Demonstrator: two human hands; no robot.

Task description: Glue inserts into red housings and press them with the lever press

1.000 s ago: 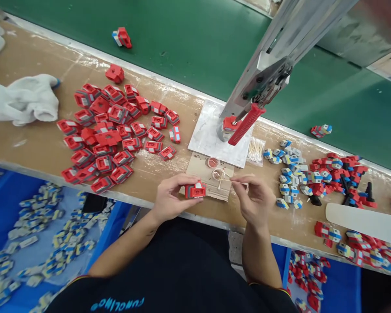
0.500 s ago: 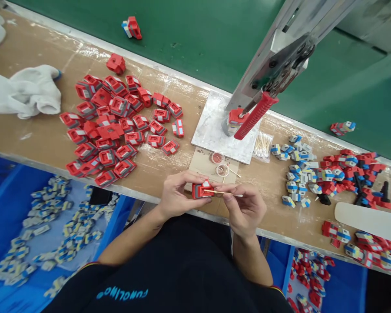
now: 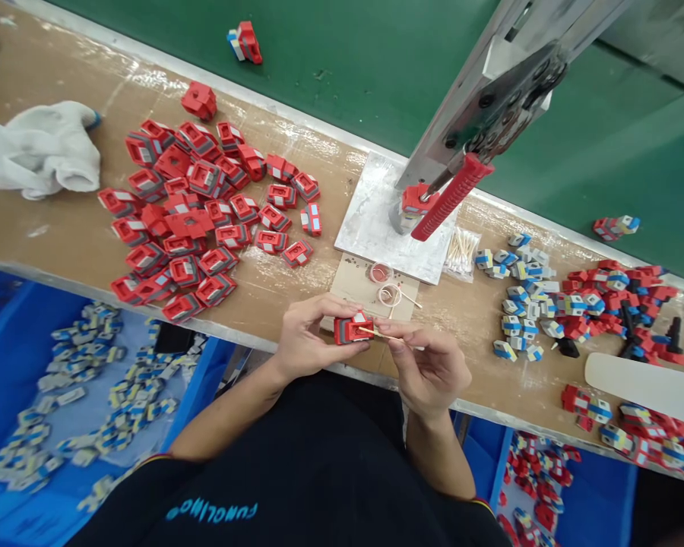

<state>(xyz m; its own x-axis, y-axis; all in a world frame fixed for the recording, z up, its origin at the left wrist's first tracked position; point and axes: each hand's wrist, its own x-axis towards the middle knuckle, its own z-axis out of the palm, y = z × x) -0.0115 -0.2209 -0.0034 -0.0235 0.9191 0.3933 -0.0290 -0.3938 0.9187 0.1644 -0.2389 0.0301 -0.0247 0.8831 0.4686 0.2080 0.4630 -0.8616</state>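
red block [image 3: 345,330] sits in our left hand [image 3: 311,339], held up at the near edge of the brown worktable [image 3: 267,300], in front of our dark shirt [image 3: 319,463]. we keep that hand partly closed, with the block gripped between the thumb below and the fingers above, its recessed face showing. our right hand [image 3: 430,366] is closed to a fine pinch on a thin cotton swab [image 3: 384,335]. one end of the swab reaches to the recess of the block; whether it touches the surface inside, we cannot tell.

just beyond our hands we see a piece of cardboard [image 3: 346,282] bearing two small round pots [image 3: 381,273], one of them with reddish contents. farther out, a pale slab [image 3: 362,220] carries a metal press [image 3: 461,99] with a red handle [image 3: 451,199], and a red piece [image 3: 415,197] stands below it. beside the slab lies a clear bag of swabs [image 3: 461,254].

on our left we have a loose heap of red blocks [image 3: 188,224], and farther left a white glove-like cloth [image 3: 51,148]. on our right lie small white, blue and yellow pieces [image 3: 521,304], then a jumble of red and black pieces [image 3: 609,304]. past the table, two toy pieces [image 3: 246,42] lie well apart on a green surface [image 3: 342,83].
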